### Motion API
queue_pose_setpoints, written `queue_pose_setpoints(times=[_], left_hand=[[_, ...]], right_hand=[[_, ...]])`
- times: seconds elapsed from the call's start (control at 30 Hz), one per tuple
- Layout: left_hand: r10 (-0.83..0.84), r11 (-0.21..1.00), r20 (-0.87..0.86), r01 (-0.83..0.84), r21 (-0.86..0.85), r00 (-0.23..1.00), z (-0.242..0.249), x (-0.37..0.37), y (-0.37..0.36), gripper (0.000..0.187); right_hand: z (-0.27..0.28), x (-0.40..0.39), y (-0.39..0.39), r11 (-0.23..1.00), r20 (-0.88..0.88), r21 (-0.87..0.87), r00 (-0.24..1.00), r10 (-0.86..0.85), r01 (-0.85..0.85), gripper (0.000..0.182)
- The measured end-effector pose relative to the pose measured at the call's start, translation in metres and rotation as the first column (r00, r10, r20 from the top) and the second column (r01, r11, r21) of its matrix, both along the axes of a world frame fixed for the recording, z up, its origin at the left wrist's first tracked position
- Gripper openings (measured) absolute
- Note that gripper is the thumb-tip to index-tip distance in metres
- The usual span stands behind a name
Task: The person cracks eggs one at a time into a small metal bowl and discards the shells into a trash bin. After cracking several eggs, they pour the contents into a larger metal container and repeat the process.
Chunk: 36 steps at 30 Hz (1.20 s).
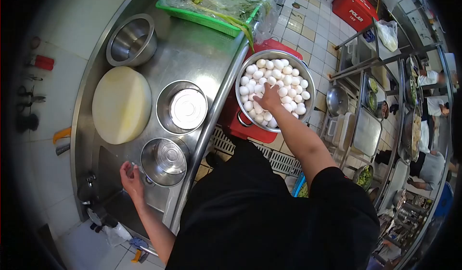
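White eggs (284, 77) fill a large round metal basin (312, 89). My right hand (271, 98) reaches down among them with thumb and fingers spread, touching the eggs; its fingertips are partly hidden. My left hand (133, 183) hovers over the sink side of the steel counter, fingers loosely bent and apart, with no object visible in it. Beside it stands a steel pot (149, 162), its bottom shiny. A second steel pot (163, 109) is just beyond, close to the counter's rim.
A thick round cutting board (120, 105) and a deep metal bowl (115, 44) line the wall side. A green basket (207, 22) holds plastic bags and greens. The egg basin rests on a red box (262, 134). Racks with trays (368, 135) and other people stand at right.
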<state>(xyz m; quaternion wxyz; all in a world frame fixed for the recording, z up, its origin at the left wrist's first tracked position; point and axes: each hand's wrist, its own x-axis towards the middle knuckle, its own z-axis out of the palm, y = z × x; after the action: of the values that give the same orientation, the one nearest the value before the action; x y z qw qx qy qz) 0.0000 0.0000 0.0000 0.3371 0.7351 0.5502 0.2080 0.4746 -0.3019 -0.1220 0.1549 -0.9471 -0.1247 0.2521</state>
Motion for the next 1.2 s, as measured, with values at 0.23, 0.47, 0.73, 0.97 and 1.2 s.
queue_pose_setpoints(times=[0.23,0.47,0.73,0.97,1.2], left_hand=[[-0.014,1.0,0.084,0.013,0.001,0.996,0.019,0.014,-0.023,0.044],[0.095,0.993,-0.026,-0.093,0.073,0.995,0.033,-0.006,-0.058,0.036],[-0.501,0.842,-0.091,0.509,0.179,0.861,0.005,0.152,-0.096,0.037],[-0.509,0.806,-0.376,0.582,0.108,0.774,-0.016,0.157,-0.105,0.029],[-0.476,0.827,-0.3,0.537,0.168,0.827,-0.008,0.139,-0.114,0.032]], right_hand=[[-0.036,-0.014,-0.015,0.965,0.193,0.24,0.979,0.057,-0.103,0.058],[-0.015,0.001,-0.057,0.087,-0.817,0.574,0.563,0.122,0.814,0.03],[0.02,0.006,-0.006,0.145,-0.855,0.364,0.268,0.444,0.92,0.038],[0.031,-0.031,0.069,0.56,-0.59,0.728,0.778,0.218,0.396,0.04],[0.053,-0.046,0.085,0.66,0.229,0.662,0.934,0.272,-0.355,0.043]])
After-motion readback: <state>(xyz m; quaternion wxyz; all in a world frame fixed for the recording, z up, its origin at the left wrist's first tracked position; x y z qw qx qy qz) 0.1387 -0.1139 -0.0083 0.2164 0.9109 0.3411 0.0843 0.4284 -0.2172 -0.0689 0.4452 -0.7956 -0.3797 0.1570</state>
